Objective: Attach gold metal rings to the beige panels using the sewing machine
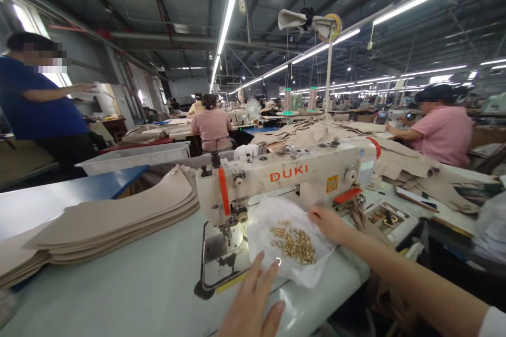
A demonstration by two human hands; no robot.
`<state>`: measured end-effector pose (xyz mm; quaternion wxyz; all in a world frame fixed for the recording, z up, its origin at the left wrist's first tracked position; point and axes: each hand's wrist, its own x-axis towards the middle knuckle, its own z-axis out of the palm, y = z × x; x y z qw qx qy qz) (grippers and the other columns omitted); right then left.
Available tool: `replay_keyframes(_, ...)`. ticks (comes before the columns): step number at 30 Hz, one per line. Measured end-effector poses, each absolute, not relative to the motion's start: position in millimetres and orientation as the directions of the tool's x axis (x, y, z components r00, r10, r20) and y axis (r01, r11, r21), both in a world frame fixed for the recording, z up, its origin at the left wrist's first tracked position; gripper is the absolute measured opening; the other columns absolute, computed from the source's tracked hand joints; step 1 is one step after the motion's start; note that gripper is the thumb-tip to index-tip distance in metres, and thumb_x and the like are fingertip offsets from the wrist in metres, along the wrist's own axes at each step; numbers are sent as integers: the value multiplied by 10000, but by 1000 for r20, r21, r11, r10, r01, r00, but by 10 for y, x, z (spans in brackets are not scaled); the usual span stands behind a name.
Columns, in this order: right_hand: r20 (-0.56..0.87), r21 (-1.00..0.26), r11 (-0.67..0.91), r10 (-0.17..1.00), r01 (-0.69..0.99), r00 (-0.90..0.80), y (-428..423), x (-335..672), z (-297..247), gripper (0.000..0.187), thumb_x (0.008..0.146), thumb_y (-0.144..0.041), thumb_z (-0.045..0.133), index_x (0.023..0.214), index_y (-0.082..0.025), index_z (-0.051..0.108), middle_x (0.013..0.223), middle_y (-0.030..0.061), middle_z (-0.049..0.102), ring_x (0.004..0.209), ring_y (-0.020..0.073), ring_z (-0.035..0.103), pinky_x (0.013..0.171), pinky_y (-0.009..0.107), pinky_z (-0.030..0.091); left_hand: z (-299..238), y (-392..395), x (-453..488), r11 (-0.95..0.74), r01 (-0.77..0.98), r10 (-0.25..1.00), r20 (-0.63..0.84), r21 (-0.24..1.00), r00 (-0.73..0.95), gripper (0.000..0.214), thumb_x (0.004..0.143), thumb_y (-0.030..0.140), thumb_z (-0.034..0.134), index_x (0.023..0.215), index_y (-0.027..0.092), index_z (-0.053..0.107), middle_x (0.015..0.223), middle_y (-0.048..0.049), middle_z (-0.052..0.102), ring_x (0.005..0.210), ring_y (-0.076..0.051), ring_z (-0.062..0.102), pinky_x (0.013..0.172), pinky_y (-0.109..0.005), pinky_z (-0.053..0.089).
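Observation:
A clear plastic bag [264, 224] lies on the machine table beside the needle, spread out with several small gold metal rings [294, 245] on it. My left hand [253, 303] rests at the bag's near edge, fingers stretched out and flat. My right hand [329, 222] touches the bag's far right edge, next to the rings; its fingers point down at the plastic. A white DUKI sewing machine [300, 174] stands right behind the bag.
A stack of beige cut fabric pieces [114, 221] lies on the left of the table. A small tray of parts [385, 217] sits to the right. Other people work at tables beyond, in pink [445, 131] and blue [39, 105] tops. Thread cones stand behind the machine.

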<state>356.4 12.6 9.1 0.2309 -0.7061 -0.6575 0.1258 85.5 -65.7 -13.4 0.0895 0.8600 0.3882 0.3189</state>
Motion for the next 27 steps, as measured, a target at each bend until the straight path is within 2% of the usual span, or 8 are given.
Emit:
replay_keyframes(2,150,-491,-94,970,866,190,82,3613,62,231,890,-181,432,719,-139,582,698,69,611,681,172,546,588,254,279,-99,-539,1043,-674,633,739,377,382,559,413,899,355,441,1282,222,519,1406,-130,457,1233,-269,491,977,-421,460)
replay_keyframes(5,194,-505,-152,939,849,284,58,3631,28,242,906,-175,394,772,-144,593,776,95,638,740,187,576,613,256,310,-25,-401,1253,-615,694,788,276,373,550,433,922,384,361,1251,174,550,1367,-150,499,1253,-284,468,1012,-469,415)
replay_keyframes(8,220,-531,-182,914,828,342,102,3585,9,261,915,-175,372,787,-150,599,797,102,653,741,179,585,629,255,335,3,-234,1380,-593,695,805,288,406,519,446,937,340,283,1164,110,591,1297,-185,554,1254,-277,466,1043,-474,378)
replay_keyframes(12,238,-567,-191,893,801,381,234,3454,-7,248,922,-183,384,807,-134,598,811,94,659,726,158,585,642,252,365,-19,-6,1446,-560,706,827,352,434,440,381,934,305,284,1065,128,595,1231,-152,606,1255,-232,465,1071,-433,355)
replay_keyframes(15,263,-584,-174,884,793,388,321,3348,-19,248,936,-192,369,860,-118,593,832,95,653,731,158,589,642,256,378,-52,131,1467,-488,761,867,336,428,367,332,889,174,317,1091,103,571,1302,-172,547,1264,-231,456,1079,-418,347)
replay_keyframes(18,297,-592,-144,876,793,381,357,3292,-26,267,942,-193,342,888,-125,594,844,108,653,754,180,600,637,260,381,-91,224,1483,-443,795,888,325,414,325,445,791,21,305,1169,76,534,1334,-184,516,1277,-232,442,1092,-397,330)
replay_keyframes(23,359,-586,-73,869,807,339,298,3332,-27,260,937,-185,335,1004,-129,579,887,99,658,786,197,617,676,270,427,-104,242,1476,-456,793,880,337,404,334,523,784,-1,295,1275,60,463,1395,-175,457,1318,-217,382,1119,-391,291)
replay_keyframes(27,443,-529,20,859,848,256,172,3345,3,291,920,-191,387,1165,-129,531,1079,127,618,954,237,596,821,342,457,-74,229,1461,-445,793,889,315,416,333,517,791,12,335,1293,59,452,1411,-175,437,1324,-221,372,1126,-411,272)
